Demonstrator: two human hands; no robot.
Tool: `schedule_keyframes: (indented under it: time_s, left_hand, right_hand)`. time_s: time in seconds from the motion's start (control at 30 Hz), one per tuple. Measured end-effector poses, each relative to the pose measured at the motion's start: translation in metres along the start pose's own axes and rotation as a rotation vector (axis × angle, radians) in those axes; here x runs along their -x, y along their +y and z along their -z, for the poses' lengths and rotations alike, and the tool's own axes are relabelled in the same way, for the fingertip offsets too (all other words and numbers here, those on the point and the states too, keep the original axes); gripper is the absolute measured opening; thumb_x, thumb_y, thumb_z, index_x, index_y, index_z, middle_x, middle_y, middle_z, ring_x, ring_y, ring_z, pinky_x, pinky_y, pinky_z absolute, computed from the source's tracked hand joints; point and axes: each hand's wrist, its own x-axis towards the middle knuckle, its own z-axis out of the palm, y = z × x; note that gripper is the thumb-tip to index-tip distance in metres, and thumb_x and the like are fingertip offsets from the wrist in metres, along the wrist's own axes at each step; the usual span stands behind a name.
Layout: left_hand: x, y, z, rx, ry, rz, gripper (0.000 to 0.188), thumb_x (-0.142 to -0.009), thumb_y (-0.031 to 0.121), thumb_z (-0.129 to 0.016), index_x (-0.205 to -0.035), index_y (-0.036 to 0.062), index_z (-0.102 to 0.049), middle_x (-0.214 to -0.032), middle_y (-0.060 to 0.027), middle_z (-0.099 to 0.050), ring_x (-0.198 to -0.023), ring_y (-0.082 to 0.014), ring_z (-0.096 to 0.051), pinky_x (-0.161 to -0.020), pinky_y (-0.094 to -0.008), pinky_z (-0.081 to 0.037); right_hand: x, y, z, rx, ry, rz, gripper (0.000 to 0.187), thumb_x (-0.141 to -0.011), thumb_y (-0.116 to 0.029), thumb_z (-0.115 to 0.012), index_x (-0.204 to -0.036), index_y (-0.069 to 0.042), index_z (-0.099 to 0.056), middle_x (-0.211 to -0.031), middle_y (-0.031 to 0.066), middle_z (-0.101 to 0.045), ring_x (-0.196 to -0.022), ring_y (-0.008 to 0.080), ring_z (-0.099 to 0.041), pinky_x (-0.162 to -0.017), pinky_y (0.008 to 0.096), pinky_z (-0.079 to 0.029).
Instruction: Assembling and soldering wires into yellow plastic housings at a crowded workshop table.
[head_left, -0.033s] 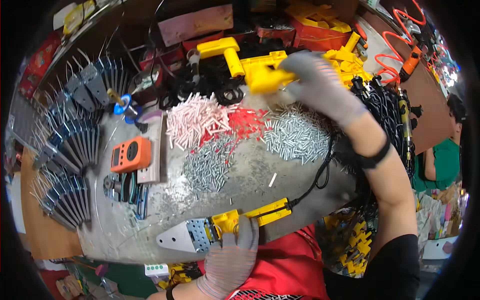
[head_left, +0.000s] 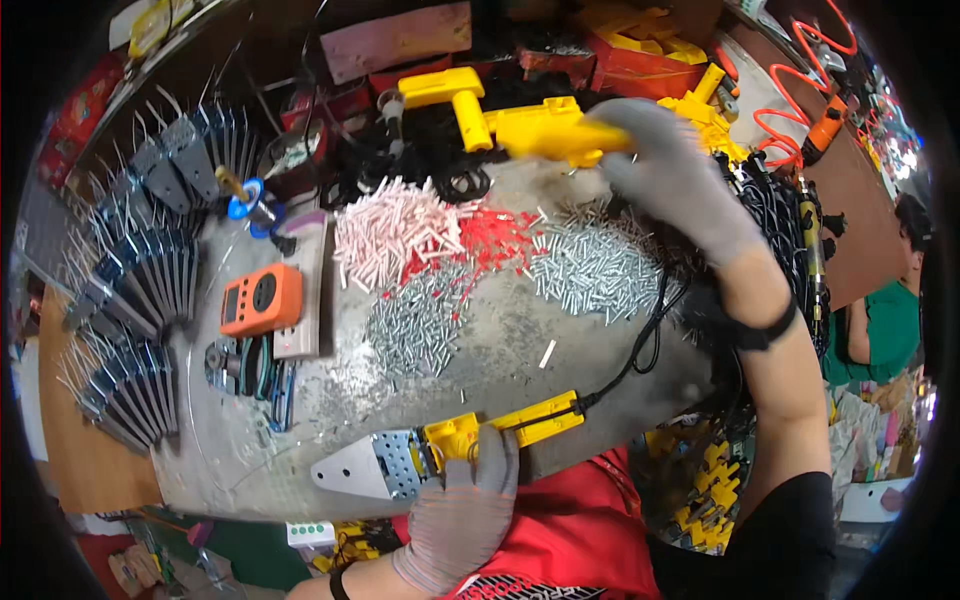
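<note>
Head view: a scuffed grey worktop fills the middle, its near edge by the person's red clothing.
Fanned rows: tapered metal pieces with thin wires stand along the left side.
Near-edge assembly: an open yellow casing lies at the worktop's near edge, joined to a tapered metal plate on its left; a black cord leaves its right end.
Right hand: gloved, the right hand is raised beyond the screws, closed around one end of a yellow part, blurred.
Left hand: also gloved, the left hand lays its fingers side by side over the yellow casing; whether it pinches cannot be told.
Heaps: pale pink sleeves adjoin red bits, with silver screws to the right and a smaller, greyer heap of screws nearer.
Orange meter: the boxy orange meter is left of the heaps.
Spool: a blue-rimmed spool stands behind it.
Strip: one white strip lies alone, right of the greyer heap.
</note>
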Motion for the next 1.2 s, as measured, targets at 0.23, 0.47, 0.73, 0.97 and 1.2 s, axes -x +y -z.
schedule_keyframes:
  time_s: [0.23,0.47,0.73,0.97,1.2]
  left_hand:
    - [0.003,0.005,-0.011,0.000,0.024,0.033,0.054,-0.079,0.021,-0.057,-0.132,0.0095,-0.058,-0.132,-0.0098,-0.053,-0.078,-0.0197,-0.058,-0.061,-0.0325,-0.051]
    - [0.003,0.002,-0.012,-0.035,0.105,-0.030,0.042,-0.079,0.015,-0.055,-0.120,0.0071,-0.063,-0.123,-0.0084,-0.058,-0.072,-0.0137,-0.055,-0.051,-0.0261,-0.039]
    - [0.004,0.004,-0.016,-0.040,0.152,0.022,0.034,-0.081,0.020,-0.060,-0.112,0.0083,-0.067,-0.112,-0.0025,-0.061,-0.066,-0.0110,-0.051,-0.049,-0.0247,-0.039]
    - [0.038,-0.056,0.024,0.576,0.427,-0.010,0.026,-0.068,0.021,-0.071,-0.090,0.0073,-0.068,-0.091,-0.0125,-0.067,-0.071,-0.0294,-0.067,-0.065,-0.0397,-0.056]
    - [0.023,-0.018,-0.027,0.446,0.229,-0.031,0.054,-0.061,0.047,-0.075,-0.110,0.0270,-0.065,-0.129,-0.0054,-0.053,-0.120,-0.0420,-0.047,-0.091,-0.0634,-0.039]
  right_hand:
    - [0.121,-0.061,-0.008,-1.053,-0.220,-0.496,0.045,-0.083,-0.032,-0.063,-0.114,0.000,-0.058,-0.081,0.0027,-0.061,-0.071,0.0114,-0.057,-0.066,0.0234,-0.046]
    - [0.168,-0.097,-0.022,-0.711,-0.045,-0.451,0.044,-0.082,-0.019,-0.072,-0.118,-0.005,-0.054,-0.102,0.0020,-0.059,-0.090,0.0102,-0.055,-0.081,0.0238,-0.046]
    - [0.171,-0.105,-0.044,-0.397,-0.217,-0.101,0.052,-0.075,-0.009,-0.075,-0.122,-0.004,-0.053,-0.107,0.0053,-0.061,-0.097,0.0152,-0.057,-0.084,0.0291,-0.047]
    - [0.161,-0.114,-0.060,-0.317,-0.581,0.085,0.049,-0.063,0.002,-0.058,-0.112,-0.003,-0.052,-0.105,0.0194,-0.054,-0.095,0.0421,-0.056,-0.080,0.0466,-0.050]
    - [0.158,-0.108,-0.060,-0.298,-0.668,0.065,0.045,-0.070,-0.003,-0.065,-0.113,-0.002,-0.052,-0.109,0.0191,-0.054,-0.099,0.0416,-0.056,-0.083,0.0442,-0.050]
